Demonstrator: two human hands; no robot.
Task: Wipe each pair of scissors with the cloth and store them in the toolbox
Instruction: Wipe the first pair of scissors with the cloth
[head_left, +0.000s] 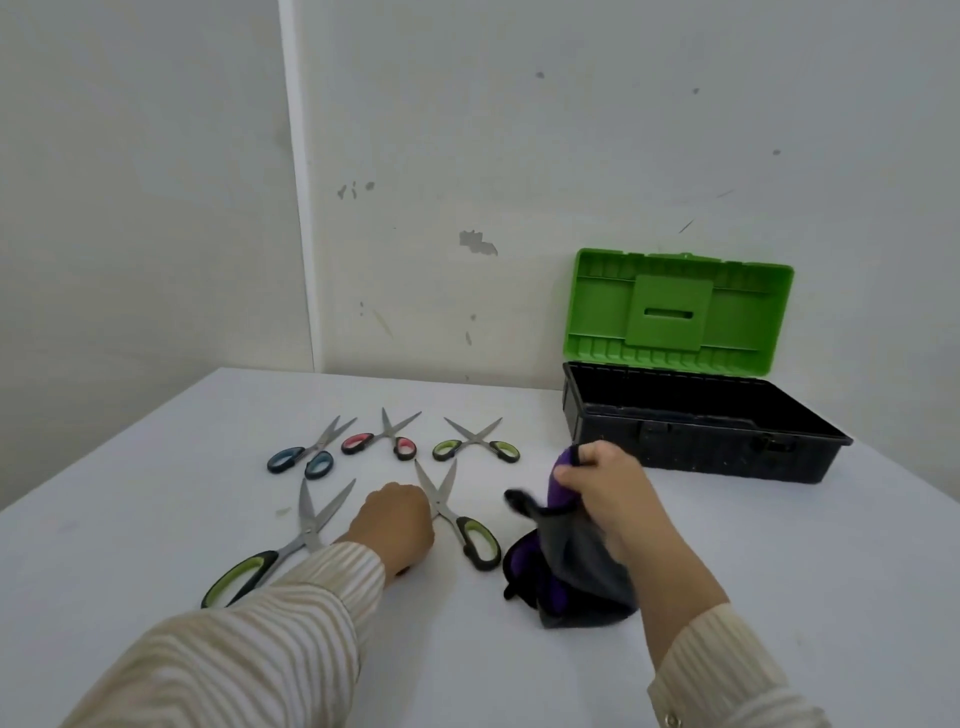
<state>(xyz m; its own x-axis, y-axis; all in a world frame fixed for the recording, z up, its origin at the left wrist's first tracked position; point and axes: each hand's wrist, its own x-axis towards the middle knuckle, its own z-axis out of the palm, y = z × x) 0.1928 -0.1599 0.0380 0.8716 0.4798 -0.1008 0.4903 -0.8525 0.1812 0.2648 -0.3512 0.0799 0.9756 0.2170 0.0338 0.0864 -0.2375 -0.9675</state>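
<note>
Several pairs of scissors lie open on the white table (727, 561). In the back row are a blue-handled pair (306, 458), a red-handled pair (385, 439) and a small green-handled pair (475, 444). Nearer me are two large green-and-black pairs. My left hand (397, 525) is curled over one handle of the middle large pair (475, 540), and that handle is hidden. The other large pair (291, 548) lies just left of my arm. My right hand (608, 483) grips a grey and purple cloth (576, 566), bunched and lifted, with its lower end on the table.
A black toolbox (701, 449) stands open at the back right against the wall, its green lid (675, 312) upright. The inside looks dark and I see nothing in it. The table's left edge runs diagonally at the left.
</note>
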